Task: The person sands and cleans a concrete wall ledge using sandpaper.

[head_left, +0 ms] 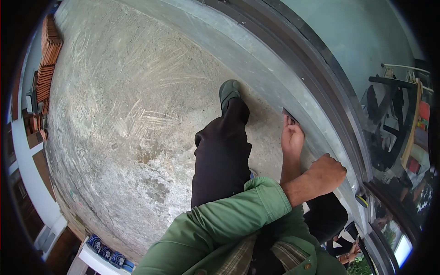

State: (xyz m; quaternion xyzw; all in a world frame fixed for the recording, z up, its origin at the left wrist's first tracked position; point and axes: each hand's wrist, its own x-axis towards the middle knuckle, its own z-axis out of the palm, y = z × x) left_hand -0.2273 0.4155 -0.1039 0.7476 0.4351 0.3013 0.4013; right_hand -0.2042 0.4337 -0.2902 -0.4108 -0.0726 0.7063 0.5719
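Observation:
My right hand (292, 137) reaches down along the low grey wall (270, 85), fingers closed on a thin, dark, flat blade-like piece (288, 114) at the wall's face. Crossing over that forearm comes my left arm in a green sleeve (229, 206). My left hand (326, 176) is a closed fist beside the dark window frame (339, 103), back of the hand upward. Its curled fingers hide whatever may be inside. Between the floor and the wall stretches my leg in dark trousers (220, 156), ending in a grey-green shoe (229, 93).
Rough concrete floor (114, 101) spreads to the left. Stacked orange roof tiles (48, 59) stand at its far edge. Blue patterned items (105, 252) lie at bottom left. A yellow-and-black object (362, 200) sits by the frame. Behind the glass are cluttered things; another person's hand (354, 251) shows below.

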